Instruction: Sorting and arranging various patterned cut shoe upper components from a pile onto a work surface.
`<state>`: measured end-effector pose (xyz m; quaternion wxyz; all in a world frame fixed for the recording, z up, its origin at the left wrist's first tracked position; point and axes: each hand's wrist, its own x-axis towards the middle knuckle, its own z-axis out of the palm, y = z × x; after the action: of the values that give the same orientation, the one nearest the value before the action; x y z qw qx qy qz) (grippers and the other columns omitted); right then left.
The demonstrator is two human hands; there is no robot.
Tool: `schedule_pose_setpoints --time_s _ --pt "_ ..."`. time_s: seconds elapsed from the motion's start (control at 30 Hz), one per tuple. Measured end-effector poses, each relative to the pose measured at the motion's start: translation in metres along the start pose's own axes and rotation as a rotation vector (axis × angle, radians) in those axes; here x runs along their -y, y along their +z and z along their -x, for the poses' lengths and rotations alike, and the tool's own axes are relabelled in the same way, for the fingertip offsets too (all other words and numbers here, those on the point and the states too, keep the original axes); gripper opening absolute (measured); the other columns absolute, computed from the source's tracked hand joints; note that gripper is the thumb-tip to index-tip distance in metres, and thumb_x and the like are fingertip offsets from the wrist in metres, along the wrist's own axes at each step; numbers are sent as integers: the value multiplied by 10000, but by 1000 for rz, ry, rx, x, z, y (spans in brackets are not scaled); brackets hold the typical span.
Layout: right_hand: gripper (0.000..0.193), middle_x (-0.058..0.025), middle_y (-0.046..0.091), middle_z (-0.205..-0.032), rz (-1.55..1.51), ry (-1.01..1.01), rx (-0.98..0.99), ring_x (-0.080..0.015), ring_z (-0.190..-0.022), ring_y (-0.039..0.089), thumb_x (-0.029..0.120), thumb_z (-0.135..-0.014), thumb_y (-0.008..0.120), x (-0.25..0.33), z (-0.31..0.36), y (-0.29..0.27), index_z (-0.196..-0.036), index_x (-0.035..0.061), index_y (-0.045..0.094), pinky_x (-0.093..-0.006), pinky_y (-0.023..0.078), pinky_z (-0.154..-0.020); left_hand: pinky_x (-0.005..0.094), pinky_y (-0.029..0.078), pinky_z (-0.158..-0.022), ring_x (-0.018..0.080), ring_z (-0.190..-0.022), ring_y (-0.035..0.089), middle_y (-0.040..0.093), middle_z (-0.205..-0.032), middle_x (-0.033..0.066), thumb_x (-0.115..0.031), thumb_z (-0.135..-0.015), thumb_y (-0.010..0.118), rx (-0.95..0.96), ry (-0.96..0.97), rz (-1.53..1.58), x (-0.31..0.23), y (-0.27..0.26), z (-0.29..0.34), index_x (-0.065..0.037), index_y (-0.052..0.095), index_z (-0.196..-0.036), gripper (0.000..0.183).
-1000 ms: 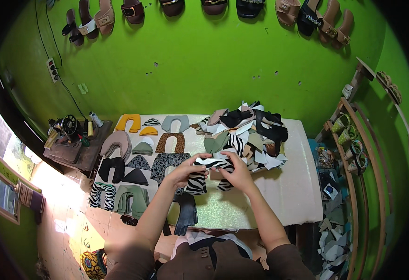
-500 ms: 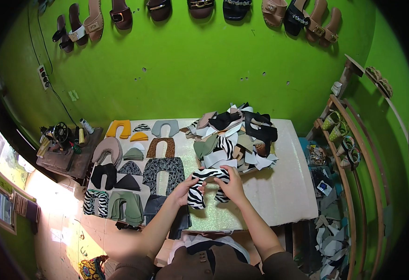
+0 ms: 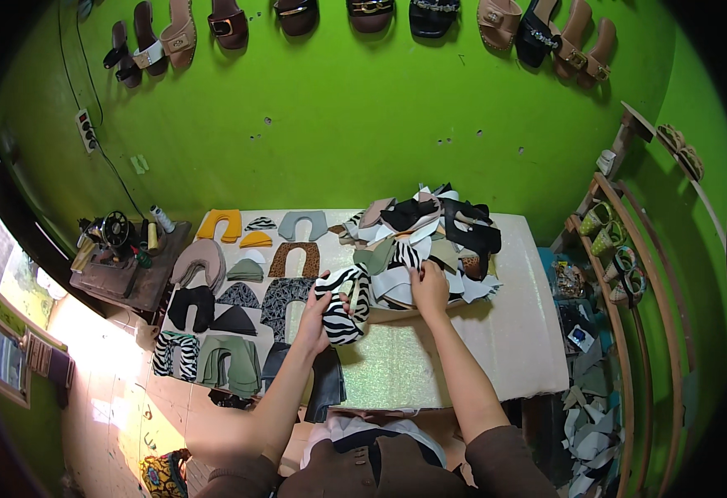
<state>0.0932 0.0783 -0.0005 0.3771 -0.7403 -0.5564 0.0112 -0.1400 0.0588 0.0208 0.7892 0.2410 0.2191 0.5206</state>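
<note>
Sewing machine (image 3: 114, 232) stands on a small dark side table (image 3: 123, 282) at the far left, beside the white work table (image 3: 513, 349). On the left part of this table many cut shoe pieces lie in neat rows: a yellow piece (image 3: 219, 222), a pink piece (image 3: 199, 259), a brown spotted piece (image 3: 295, 261), a black piece (image 3: 191, 305) and a striped piece (image 3: 174, 355).

Next comes the left hand (image 3: 318, 319). Its fingers are closed around the lower left edge of a zebra-striped piece (image 3: 345, 303), which it holds up just above the table, near the front middle. Half a second ago both hands held this piece together; now only the left one has it, and the piece sits a little more to the left and more upright.

The right hand (image 3: 430, 286) has let go and has moved right and away from the person, to the near edge of the mixed pile of pieces (image 3: 430, 236). Its fingers are bent and press down on a pale piece (image 3: 392, 286) at the bottom of the pile; I cannot tell if they really pinch it or only touch it.

At the far right a wooden rack (image 3: 629, 274) carries sandals, and more sandals (image 3: 363, 17) hang on the green wall (image 3: 363, 116).
</note>
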Motion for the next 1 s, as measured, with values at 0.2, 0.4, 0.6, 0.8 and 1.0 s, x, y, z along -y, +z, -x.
schedule_pose_setpoints --time_s 0.2,0.4,0.6,0.8,1.0 --pt "172 -122 557 -789 -226 -148 -304 -299 -764 522 179 -815 550 14 -10 -17 -858 13 551 -369 409 -692 351 470 -690 159 -649 494 481 -739 69 -92 -906 367 -93 87 54 -15 -9 4 -165 319 -1240 345" --pt "203 -113 568 -762 -559 -113 -334 -211 -706 537 181 -854 545 33 -16 -59 -902 -16 532 -293 426 -676 351 466 -675 164 -644 491 487 -740 71 -175 -927 349 -97 122 80 -16 -15 0 -156 325 -1230 304" --pt "186 15 478 -635 -902 -46 32 -46 -579 464 170 -872 530 25 -12 -60 -955 4 536 -188 369 -514 359 483 -670 178 -655 534 530 -759 83 -253 -937 312 -101 59 -32 -7 -5 -6 -143 341 -1257 340" --pt "228 14 542 -697 -849 122 680 -56 -597 490 195 -861 549 49 -2 -70 -1009 24 580 -197 407 -543 298 495 -665 174 -717 586 593 -832 88 -388 -940 277 -88 -53 -58 -9 -7 -12 -138 363 -1250 407" --pt "249 -51 632 -856 -730 -158 797 -108 -778 551 181 -836 572 67 3 -52 -1007 1 587 -237 431 -715 307 473 -796 173 -932 562 545 -1086 98 -445 -937 168 45 -164 -361 -15 11 -1 -105 314 -1300 518"
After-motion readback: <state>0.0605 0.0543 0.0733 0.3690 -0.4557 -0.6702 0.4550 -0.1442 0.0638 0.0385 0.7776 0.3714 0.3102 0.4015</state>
